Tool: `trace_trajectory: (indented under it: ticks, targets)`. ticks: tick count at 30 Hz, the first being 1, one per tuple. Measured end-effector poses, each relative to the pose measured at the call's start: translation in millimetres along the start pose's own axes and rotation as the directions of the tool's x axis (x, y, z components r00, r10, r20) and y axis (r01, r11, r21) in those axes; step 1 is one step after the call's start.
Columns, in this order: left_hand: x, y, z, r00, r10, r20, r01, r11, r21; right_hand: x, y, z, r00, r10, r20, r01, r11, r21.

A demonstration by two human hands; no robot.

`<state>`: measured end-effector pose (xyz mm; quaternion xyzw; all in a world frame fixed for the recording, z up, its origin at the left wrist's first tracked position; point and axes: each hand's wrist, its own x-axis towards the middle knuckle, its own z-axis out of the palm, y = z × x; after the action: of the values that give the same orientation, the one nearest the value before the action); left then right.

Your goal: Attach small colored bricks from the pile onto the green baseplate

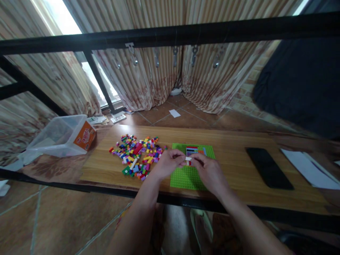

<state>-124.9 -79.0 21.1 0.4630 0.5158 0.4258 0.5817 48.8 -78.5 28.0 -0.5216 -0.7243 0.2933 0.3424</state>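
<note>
At the far left, a clear plastic bin (57,141) with an orange label sits just beside the wooden worktop (231,148). Next comes a loose spread of small coloured bricks (136,152). Then the left hand (168,163) pinches one end of a white brick (188,158) over the green baseplate (180,180), where some bricks stand in rows. The right hand (211,171) pinches its other end. Further right lie a black slab (268,168) and white paper (309,168).

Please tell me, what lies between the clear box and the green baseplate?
In the head view, colourful loose bricks lie on the wooden tabletop between the clear box and green baseplate.
</note>
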Motion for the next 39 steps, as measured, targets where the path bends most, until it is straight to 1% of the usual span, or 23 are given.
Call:
trace_trajectory:
  ticks: [2,5,8,11,14,18,22,24,28,30,32,36,39]
  targets:
    - [5,-5,-3,0.999,0.023,-0.032,-0.019,0.992,0.122,2,12,-16,0.999,0.033,-0.041,-0.034,0.999,-0.025]
    - [12,-12,-11,0.990,0.104,-0.098,-0.075,0.963,0.261,6,33,-41,0.990,0.105,-0.094,-0.111,0.992,-0.067]
    - [17,-15,-12,0.983,0.158,-0.089,-0.120,0.934,0.337,11,50,-60,0.980,0.166,-0.107,-0.176,0.980,-0.089]
    - [19,-15,-6,0.983,0.173,-0.069,-0.130,0.904,0.407,15,59,-70,0.978,0.189,-0.086,-0.197,0.976,-0.097]
    - [22,-14,0,0.983,0.172,-0.065,-0.120,0.867,0.484,16,61,-71,0.979,0.197,-0.043,-0.201,0.972,-0.118]
    - [26,-15,6,0.981,0.183,-0.061,-0.123,0.837,0.533,14,60,-64,0.979,0.204,0.001,-0.200,0.959,-0.201]
    - [28,-15,12,0.986,0.162,-0.040,-0.118,0.846,0.520,11,61,-54,0.979,0.201,-0.044,-0.205,0.936,-0.287]
    - [27,-15,15,0.988,0.153,-0.030,-0.114,0.840,0.530,10,60,-50,0.979,0.192,-0.074,-0.206,0.925,-0.319]
    - [25,-12,18,0.989,0.145,-0.034,-0.102,0.825,0.556,9,58,-44,0.975,0.203,-0.095,-0.224,0.905,-0.363]
    - [24,-11,18,0.988,0.150,-0.028,-0.109,0.818,0.564,9,56,-42,0.969,0.230,-0.093,-0.249,0.906,-0.343]
    - [24,-10,18,0.987,0.160,-0.018,-0.121,0.812,0.571,9,56,-40,0.960,0.268,-0.079,-0.279,0.917,-0.284]
    - [23,-11,18,0.987,0.158,-0.028,-0.116,0.822,0.557,11,60,-36,0.932,0.364,-0.003,-0.363,0.929,-0.067]
    - [22,-11,19,0.986,0.165,-0.023,-0.124,0.821,0.557,13,62,-33,0.903,0.425,0.055,-0.429,0.896,0.112]
